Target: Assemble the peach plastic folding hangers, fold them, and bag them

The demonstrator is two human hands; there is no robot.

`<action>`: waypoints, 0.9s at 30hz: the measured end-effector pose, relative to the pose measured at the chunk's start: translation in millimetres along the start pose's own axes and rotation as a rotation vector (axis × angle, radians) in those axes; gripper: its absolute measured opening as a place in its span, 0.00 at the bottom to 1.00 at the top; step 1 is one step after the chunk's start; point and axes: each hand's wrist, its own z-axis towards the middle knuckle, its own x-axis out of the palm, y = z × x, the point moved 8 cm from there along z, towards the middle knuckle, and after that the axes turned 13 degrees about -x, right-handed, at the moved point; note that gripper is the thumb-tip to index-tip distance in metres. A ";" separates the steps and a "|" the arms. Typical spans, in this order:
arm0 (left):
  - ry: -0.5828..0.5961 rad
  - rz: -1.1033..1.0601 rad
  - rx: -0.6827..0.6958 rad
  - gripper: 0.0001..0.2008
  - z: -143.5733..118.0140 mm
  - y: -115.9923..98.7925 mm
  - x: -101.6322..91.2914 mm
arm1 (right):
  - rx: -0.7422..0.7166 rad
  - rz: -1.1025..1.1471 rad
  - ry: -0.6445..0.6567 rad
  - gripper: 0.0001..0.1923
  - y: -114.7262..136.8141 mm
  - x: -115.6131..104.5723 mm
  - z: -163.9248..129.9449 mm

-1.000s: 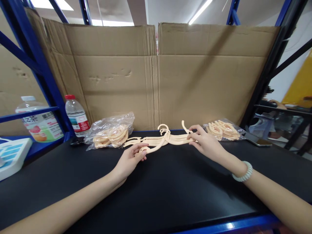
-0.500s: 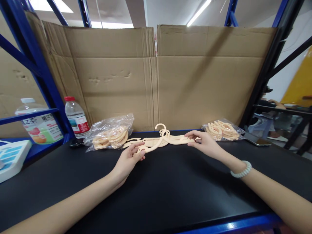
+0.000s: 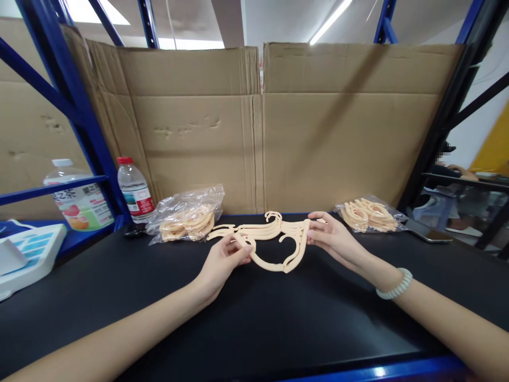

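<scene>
A cream folding hanger (image 3: pixel 271 266) is stretched between my two hands. Its arms are bent up into a U, with the joint at the bottom and the hook curling inside. My left hand (image 3: pixel 227 258) pinches one arm's end between thumb and fingers. On the other side, my right hand (image 3: pixel 332 236) grips the upper end of the other arm; its fingertips are partly hidden behind it. Behind the held hanger, several more cream hangers (image 3: pixel 262 230) lie stacked on the black tabletop (image 3: pixel 254 323), their hooks toward the back.
Clear bags of hangers lie at back left (image 3: pixel 189 220) and back right (image 3: pixel 369 214). A red-capped water bottle (image 3: pixel 135 193), a larger bottle (image 3: pixel 81 204) and a white-and-blue device (image 3: pixel 34 254) are left. A phone (image 3: pixel 429 232) lies right. Cardboard (image 3: pixel 191 138) walls the back.
The held hanger has come off the stack toward me and turned, its joint now low and its arms folded upward. Both hands keep their grip. The view has shifted slightly left.
</scene>
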 end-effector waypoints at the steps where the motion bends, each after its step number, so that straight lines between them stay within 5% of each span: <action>1: 0.013 0.016 0.010 0.15 -0.3 0.6 3.3 | -0.003 -0.001 0.001 0.22 -0.1 4.8 -1.7; 7: 0.070 0.048 0.053 0.14 -4.5 -0.6 15.3 | -0.005 -0.135 0.283 0.13 -0.9 46.6 -13.7; 12: 0.068 0.069 0.101 0.15 -5.0 -4.1 15.5 | 0.025 -0.152 0.542 0.15 -5.5 68.5 -26.1; 22: 0.132 0.119 0.170 0.17 -10.1 -5.4 23.3 | -0.030 -0.257 0.560 0.22 -1.0 74.3 -31.3; 27: 0.221 0.136 0.130 0.20 -11.9 -1.4 31.2 | -0.006 -0.180 0.667 0.26 3.9 86.1 -39.9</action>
